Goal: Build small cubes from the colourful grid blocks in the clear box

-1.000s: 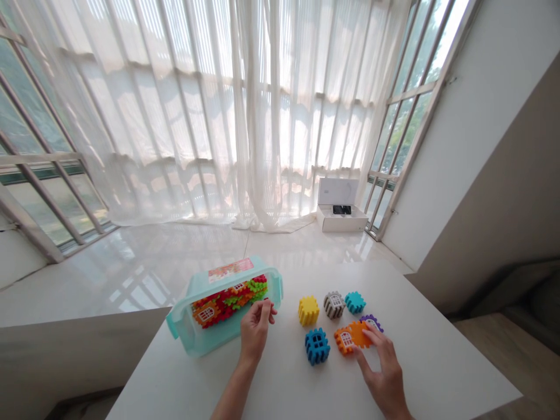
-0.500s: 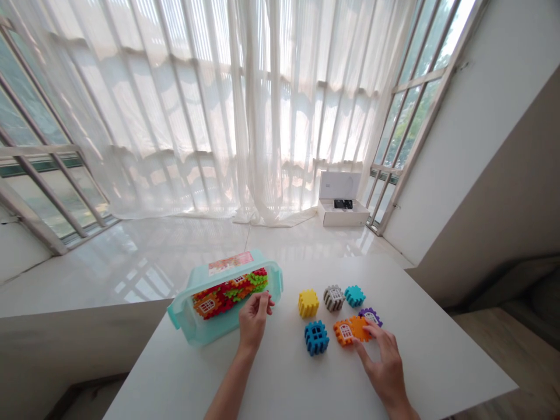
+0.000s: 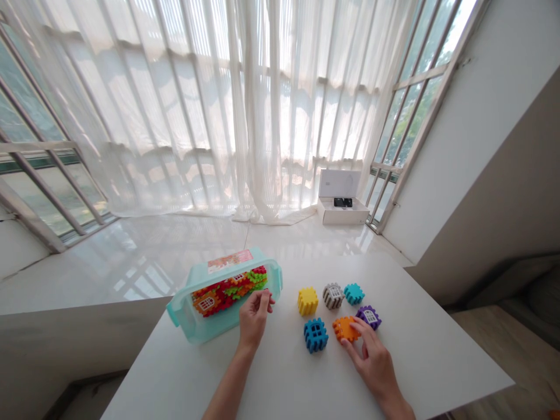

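My right hand [image 3: 377, 363] has its thumb and fingers closed on an orange toothed building block [image 3: 345, 329], on the white table. Behind its fingers is a purple block [image 3: 370, 317] with a white window. My left hand [image 3: 254, 319] hovers in front of the tub, its fingers curled in a pinch; what they hold, if anything, I cannot make out. Left of the orange block is a blue block [image 3: 315, 335] with a window opening. Farther back are a yellow block [image 3: 307, 301], a grey block [image 3: 333, 296] with a white window, and a turquoise block [image 3: 354, 294].
A pale green plastic tub [image 3: 205, 335] lies tipped toward me at the left, holding several red, orange and green toothed pieces [image 3: 227, 294]. On the ledge behind, an open white box [image 3: 343, 213] has a black device [image 3: 343, 202] in it. A sheer curtain [image 3: 262, 116] hangs behind.
My right hand has moved left with an orange piece, which now covers the white-windowed orange one. More of the purple block shows. My left hand has stayed in place.
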Available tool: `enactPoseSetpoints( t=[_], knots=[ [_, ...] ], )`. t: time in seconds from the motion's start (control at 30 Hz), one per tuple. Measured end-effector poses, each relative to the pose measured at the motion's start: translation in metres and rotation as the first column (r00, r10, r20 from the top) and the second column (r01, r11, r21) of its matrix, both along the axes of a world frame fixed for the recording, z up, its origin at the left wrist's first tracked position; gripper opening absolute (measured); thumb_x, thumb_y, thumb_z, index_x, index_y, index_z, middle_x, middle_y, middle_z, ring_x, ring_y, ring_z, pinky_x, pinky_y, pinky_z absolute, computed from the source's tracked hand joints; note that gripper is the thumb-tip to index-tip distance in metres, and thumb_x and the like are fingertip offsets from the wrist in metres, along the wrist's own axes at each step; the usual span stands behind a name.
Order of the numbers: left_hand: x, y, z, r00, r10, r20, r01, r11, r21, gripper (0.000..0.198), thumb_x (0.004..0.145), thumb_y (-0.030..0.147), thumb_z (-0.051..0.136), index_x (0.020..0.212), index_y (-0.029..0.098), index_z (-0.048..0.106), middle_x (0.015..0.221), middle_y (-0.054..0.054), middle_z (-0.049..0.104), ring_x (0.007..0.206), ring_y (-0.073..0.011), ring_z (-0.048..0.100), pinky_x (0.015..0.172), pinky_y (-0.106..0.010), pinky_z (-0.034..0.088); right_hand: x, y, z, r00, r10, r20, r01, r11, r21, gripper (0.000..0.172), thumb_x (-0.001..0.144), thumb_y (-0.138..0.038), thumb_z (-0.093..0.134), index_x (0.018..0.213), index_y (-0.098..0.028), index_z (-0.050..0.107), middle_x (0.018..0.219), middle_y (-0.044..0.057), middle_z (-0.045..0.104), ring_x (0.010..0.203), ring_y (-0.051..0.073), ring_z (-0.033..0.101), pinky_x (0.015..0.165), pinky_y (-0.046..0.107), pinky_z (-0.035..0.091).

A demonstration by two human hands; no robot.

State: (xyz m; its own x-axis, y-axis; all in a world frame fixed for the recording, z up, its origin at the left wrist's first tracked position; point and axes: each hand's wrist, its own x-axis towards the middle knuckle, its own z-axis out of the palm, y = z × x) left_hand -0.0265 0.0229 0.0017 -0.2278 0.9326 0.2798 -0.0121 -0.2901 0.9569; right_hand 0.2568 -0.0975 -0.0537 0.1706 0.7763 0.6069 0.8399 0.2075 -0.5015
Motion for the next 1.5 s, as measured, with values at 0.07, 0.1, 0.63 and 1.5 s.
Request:
enactPoseSetpoints(
  t=[0.07, 0.1, 0.63, 1.5],
  knots=[
    [0.000, 0.000, 0.000, 1.000, -0.004, -0.001, 0.004, 1.000, 0.000, 0.036, 0.083, 0.052, 0.066, 0.076, 0.017, 0.067, 0.062, -0.001, 0.066, 0.051, -0.0128, 0.056, 0.053, -0.025, 0.050, 0.000, 0.001, 0.001, 1.000, 0.008, -0.011, -0.008, 1.000, -0.016, 0.039, 0.094, -0.053, 0.057, 0.116, -0.022, 0.066, 0.125, 0.014, 0.069, 0.039, 0.009, 0.048, 0.050, 0.033, 0.059],
    [0.000, 0.000, 0.000, 1.000, -0.006, -0.003, 0.006, 1.000, 0.000, 0.036, 0.083, 0.052, 0.066, 0.076, 0.017, 0.067, 0.062, -0.001, 0.066, 0.051, -0.0127, 0.056, 0.053, -0.024, 0.050, 0.000, 0.001, 0.001, 1.000, 0.010, -0.011, -0.010, 1.000, -0.027, 0.039, 0.094, -0.053, 0.057, 0.117, -0.022, 0.066, 0.126, 0.014, 0.069, 0.039, 0.009, 0.048, 0.050, 0.033, 0.059],
    [0.001, -0.003, 0.003, 0.998, -0.015, -0.055, 0.015, 1.000, -0.006, 0.038, 0.082, 0.054, 0.064, 0.075, 0.017, 0.066, 0.062, -0.001, 0.066, 0.051, -0.0135, 0.058, 0.054, -0.025, 0.050, 0.007, 0.005, 0.000, 0.994, 0.048, 0.096, -0.041, 0.996, -0.074, 0.036, 0.092, -0.043, 0.061, 0.121, -0.023, 0.065, 0.126, 0.011, 0.070, 0.072, 0.020, 0.074, 0.059, 0.033, 0.064],
    [-0.050, 0.023, -0.009, 0.627, 0.430, -0.650, -0.347, 0.901, 0.262, 0.033, 0.093, 0.023, 0.053, 0.125, 0.032, 0.059, 0.136, -0.007, 0.062, 0.117, -0.0338, 0.063, 0.081, -0.049, 0.059, 0.008, -0.001, -0.001, 0.992, 0.122, -0.035, -0.122, 0.992, 0.022, 0.031, 0.095, -0.037, 0.060, 0.119, -0.018, 0.066, 0.127, 0.017, 0.067, 0.039, 0.007, 0.048, 0.053, 0.028, 0.060]
  ],
)
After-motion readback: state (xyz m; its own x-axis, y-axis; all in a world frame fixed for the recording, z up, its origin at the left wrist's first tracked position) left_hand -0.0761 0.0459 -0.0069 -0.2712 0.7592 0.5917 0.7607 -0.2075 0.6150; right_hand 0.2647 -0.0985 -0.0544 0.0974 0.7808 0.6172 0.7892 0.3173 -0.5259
